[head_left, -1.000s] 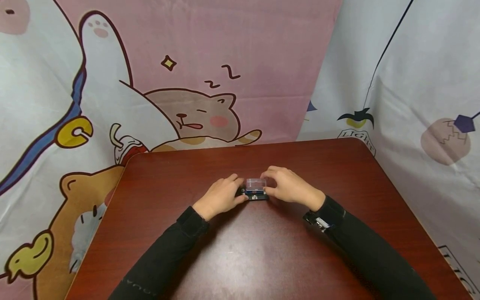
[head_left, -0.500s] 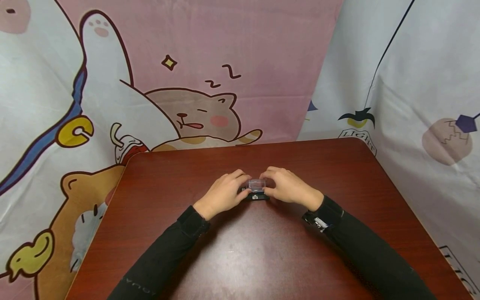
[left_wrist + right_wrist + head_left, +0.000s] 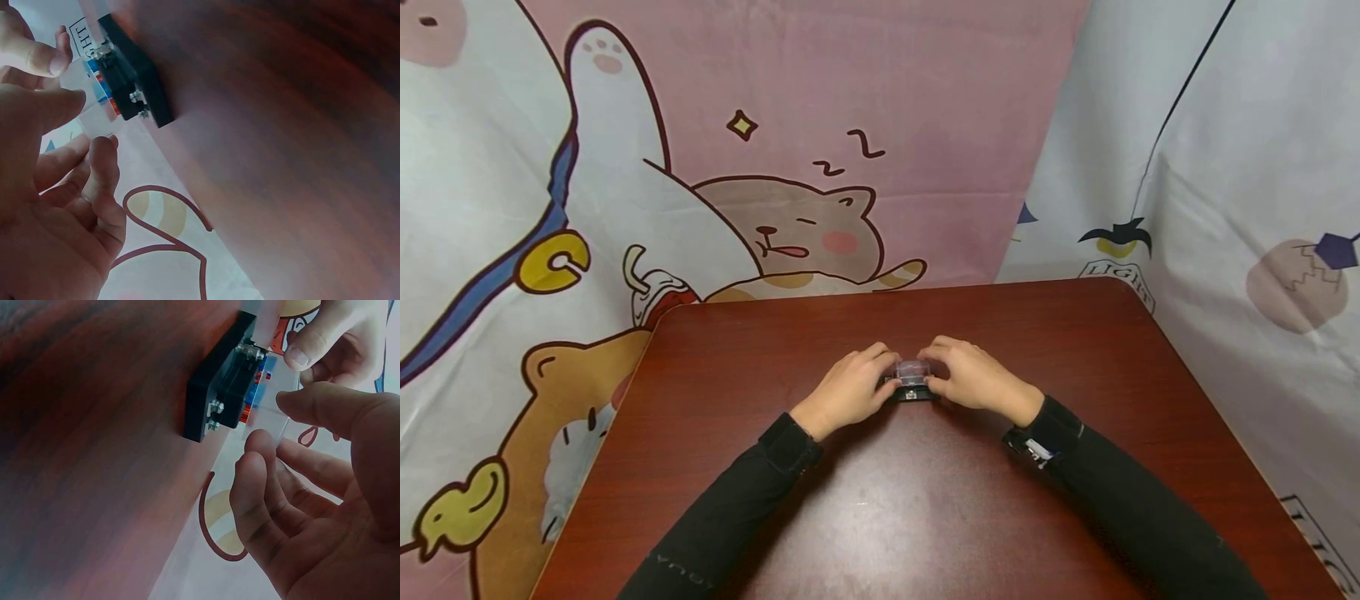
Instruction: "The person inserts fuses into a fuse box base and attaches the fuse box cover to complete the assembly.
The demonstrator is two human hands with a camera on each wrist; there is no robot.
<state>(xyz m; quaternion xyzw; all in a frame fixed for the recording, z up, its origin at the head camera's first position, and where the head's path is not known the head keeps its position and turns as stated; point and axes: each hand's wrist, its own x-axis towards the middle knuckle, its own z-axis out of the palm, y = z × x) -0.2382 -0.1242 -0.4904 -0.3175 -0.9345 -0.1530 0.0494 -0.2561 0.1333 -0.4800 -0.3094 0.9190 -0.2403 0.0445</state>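
Observation:
A small black device (image 3: 913,396) rests on the table, with metal screw terminals along its base (image 3: 212,381) and blue and red parts above. Over it sits a clear plastic cover (image 3: 913,372). My left hand (image 3: 850,388) pinches the cover's left side between thumb and fingers. On the opposite side my right hand (image 3: 976,377) pinches the same clear cover (image 3: 280,381). In the left wrist view the black base (image 3: 147,87) lies on the tabletop below the fingertips. Whether the cover is seated on the base or slightly raised, I cannot tell.
The reddish-brown wooden table (image 3: 880,508) extends around both forearms. Behind its far edge hangs a pink and white cloth (image 3: 955,125) with cartoon cats, and white printed cloth (image 3: 1210,208) runs along the right side.
My left hand has moved right from the device's left end and up onto the clear cover. My right hand has stayed nearly in place at the cover's right side.

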